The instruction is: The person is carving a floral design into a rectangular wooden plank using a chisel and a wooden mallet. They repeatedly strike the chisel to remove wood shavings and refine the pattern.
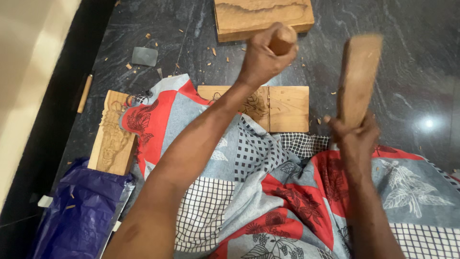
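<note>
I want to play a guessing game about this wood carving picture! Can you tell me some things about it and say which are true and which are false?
1. The left hand grips a round wooden tool handle. True.
2. The right hand holds a metal saw. False: it holds a flat wooden mallet block, blurred.
3. The small flat wooden panel with a drawn flower pattern lies on the dark stone floor. True.
4. The crumpled plastic sheet at the lower left is yellow. False: it is blue.
5. Wood chips are scattered on the floor. True.
</note>
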